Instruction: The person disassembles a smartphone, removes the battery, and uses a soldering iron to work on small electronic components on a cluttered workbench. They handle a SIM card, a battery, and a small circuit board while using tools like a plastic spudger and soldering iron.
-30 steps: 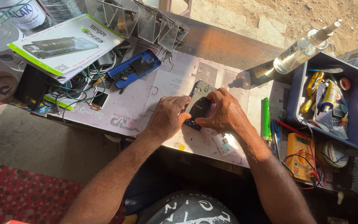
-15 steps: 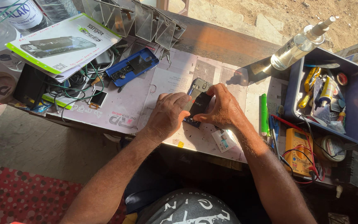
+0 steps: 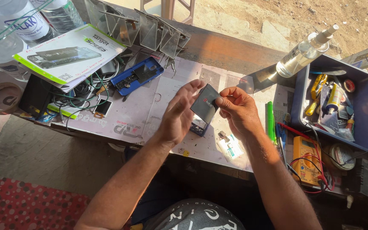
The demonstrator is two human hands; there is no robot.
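My right hand (image 3: 238, 111) pinches a flat black rectangular phone battery (image 3: 205, 104) by its right edge and holds it tilted above the bench. My left hand (image 3: 179, 114) is raised beside it with fingers spread, its palm against the battery's left side. Below the hands a small dark phone body (image 3: 199, 126) lies on the paper-covered bench (image 3: 145, 110), mostly hidden by the left hand. A small white card with a metal part (image 3: 228, 146) lies just under my right wrist.
A blue opened phone (image 3: 136, 76) lies at the back. A white box, cables and water bottles (image 3: 5, 30) crowd the left. A blue tray (image 3: 365, 104) of tools, a spray bottle (image 3: 305, 50), a green pen (image 3: 270, 121) and a yellow multimeter (image 3: 306, 159) stand right.
Both hands were pressed down on the phone on the bench. Now they have lifted, and my right hand holds the black battery up in the air.
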